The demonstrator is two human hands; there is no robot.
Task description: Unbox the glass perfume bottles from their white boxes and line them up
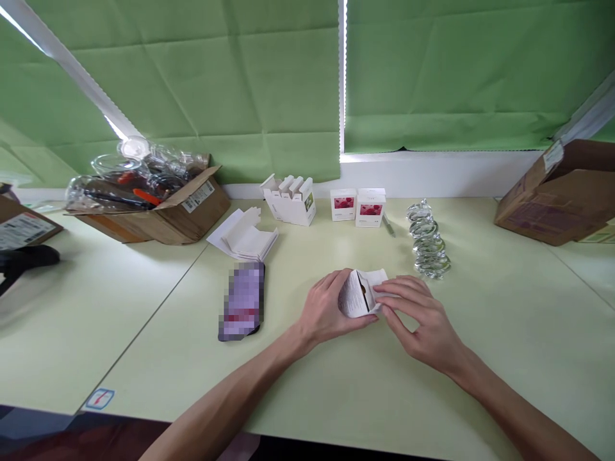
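A small white carton [358, 293] with printed text lies on the pale table [432, 384], its end flaps open. My left hand [327, 310] is curled round its left side and grips it. My right hand [418, 317] rests on the table to the right, with its fingertips pressing on the carton's open flap. A stack of clear plastic inserts [427, 246] stands just behind my right hand.
Flat white carton blanks [245, 237] lie at the back left, next to a row of open white cartons [291, 198]. Two closed cartons with red pictures [359, 205] stand behind. A blurred dark phone [243, 301] lies left. Cardboard boxes sit at left [163, 214] and right [557, 192].
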